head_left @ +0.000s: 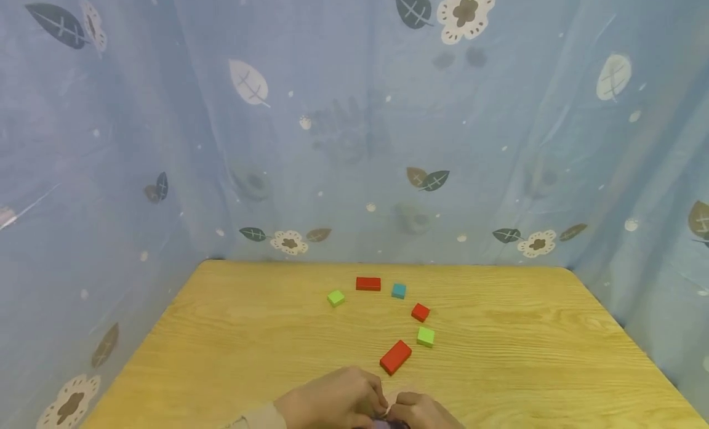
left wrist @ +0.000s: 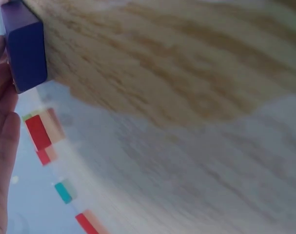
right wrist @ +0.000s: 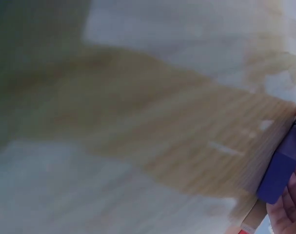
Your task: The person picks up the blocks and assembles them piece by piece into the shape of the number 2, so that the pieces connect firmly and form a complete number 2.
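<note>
At the bottom edge of the head view, my left hand (head_left: 338, 399) and right hand (head_left: 423, 412) meet fingertip to fingertip. Between them is a purple block (head_left: 382, 424), mostly covered by the fingers and cut off by the frame. In the left wrist view the purple block (left wrist: 29, 56) shows a long flat side, with curled fingers (left wrist: 2, 126) along it. The right wrist view has the same purple block (right wrist: 280, 168) at its right edge, a thumb and fingers gripping it. Just beyond the hands lies a long red block (head_left: 396, 357) on the table.
An arc of blocks runs across the wooden table (head_left: 249, 336): a green block (head_left: 425, 336), a small red block (head_left: 420, 312), a blue block (head_left: 399, 291), another long red block (head_left: 368, 284) and another green block (head_left: 335, 298). A patterned blue curtain (head_left: 343, 78) surrounds the table.
</note>
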The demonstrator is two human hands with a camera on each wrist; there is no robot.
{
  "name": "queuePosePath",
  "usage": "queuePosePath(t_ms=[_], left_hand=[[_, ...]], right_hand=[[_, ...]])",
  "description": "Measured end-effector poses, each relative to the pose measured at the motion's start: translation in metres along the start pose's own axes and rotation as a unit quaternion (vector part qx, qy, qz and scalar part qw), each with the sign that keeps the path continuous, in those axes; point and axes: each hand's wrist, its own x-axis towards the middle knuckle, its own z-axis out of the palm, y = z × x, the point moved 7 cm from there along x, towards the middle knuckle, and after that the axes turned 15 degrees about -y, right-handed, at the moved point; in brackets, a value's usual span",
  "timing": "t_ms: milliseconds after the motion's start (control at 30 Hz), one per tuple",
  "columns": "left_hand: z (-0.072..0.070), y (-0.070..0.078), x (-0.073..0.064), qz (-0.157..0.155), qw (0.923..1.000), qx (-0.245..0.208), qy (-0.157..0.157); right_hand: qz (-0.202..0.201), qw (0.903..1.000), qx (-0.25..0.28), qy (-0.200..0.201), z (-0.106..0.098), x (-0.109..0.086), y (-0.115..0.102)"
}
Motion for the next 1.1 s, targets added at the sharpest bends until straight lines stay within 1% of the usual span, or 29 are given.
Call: queuePosePath(t_ms=[67,133,167,233,333,367,400,433,467,533,600,633,667,700,733,833,867,933,1000,1067,1100], left_hand=[[-0.001,-0.001,0.001,-0.009,0.9999,0.007,0.0],[0.0,-0.001,0.0,-0.023,0.9997,0.003,-0.002],[0.0,-0.002,-0.002,-0.028,0.9996,0.0,-0.003],[0.001,-0.002,-0.003,-0.032,0.9994,-0.006,-0.005],[0.002,-0.003,-0.003,-0.036,0.9993,-0.007,-0.006],[0.002,-0.004,-0.003,-0.04,0.9992,-0.003,-0.008],[0.002,-0.004,-0.003,-0.042,0.999,0.004,-0.01],[0.002,-0.005,-0.002,-0.044,0.9989,0.011,-0.012],[0.002,-0.005,-0.002,-0.048,0.9986,0.016,-0.014],[0.002,-0.006,0.0,-0.052,0.9981,0.028,-0.019],[0.003,-0.005,0.001,-0.049,0.998,0.033,-0.023],[0.003,-0.006,0.001,-0.048,0.998,0.034,-0.024],[0.003,-0.005,0.001,-0.045,0.9979,0.038,-0.025],[0.003,-0.005,0.001,-0.042,0.9978,0.044,-0.026],[0.004,-0.004,0.001,-0.037,0.9978,0.049,-0.026],[0.004,-0.001,0.002,-0.022,0.9972,0.066,-0.027],[0.004,0.0,0.003,-0.018,0.997,0.07,-0.029],[0.004,0.0,0.003,-0.013,0.9968,0.072,-0.031],[0.004,0.0,0.003,-0.013,0.9969,0.07,-0.033],[0.004,0.0,0.003,-0.014,0.9973,0.064,-0.034],[0.004,0.0,0.002,-0.014,0.9977,0.058,-0.033]], right_hand=[[-0.013,0.9999,-0.005,0.01,-0.001,-0.002,-0.001],[-0.015,0.9998,-0.013,0.009,0.0,-0.002,-0.002],[-0.013,0.9999,-0.009,0.006,0.001,-0.001,-0.003],[0.005,0.9999,0.003,-0.012,-0.003,0.0,-0.005],[-0.005,0.9971,0.062,-0.045,-0.023,0.005,-0.005],[-0.01,0.9949,0.08,-0.06,-0.033,0.007,-0.002],[-0.011,0.9894,0.121,-0.078,-0.043,0.01,0.004],[-0.02,0.9807,0.171,-0.092,-0.052,0.012,0.013],[-0.023,0.9691,0.223,-0.104,-0.059,0.015,0.024],[-0.009,0.9415,0.316,-0.117,-0.068,0.018,0.051],[0.017,0.9057,0.408,-0.112,-0.067,0.02,0.078],[0.024,0.8944,0.433,-0.109,-0.065,0.022,0.09],[0.033,0.8897,0.442,-0.11,-0.061,0.025,0.099],[0.036,0.8882,0.443,-0.114,-0.057,0.028,0.106],[0.041,0.8896,0.438,-0.121,-0.052,0.031,0.112],[0.043,0.901,0.406,-0.147,-0.038,0.038,0.121],[0.042,0.9065,0.391,-0.155,-0.034,0.039,0.122],[0.038,0.9115,0.374,-0.166,-0.028,0.041,0.122],[0.03,0.9185,0.355,-0.171,-0.026,0.043,0.121],[0.024,0.923,0.344,-0.171,-0.026,0.044,0.12],[0.023,0.9238,0.341,-0.172,-0.027,0.044,0.118]])
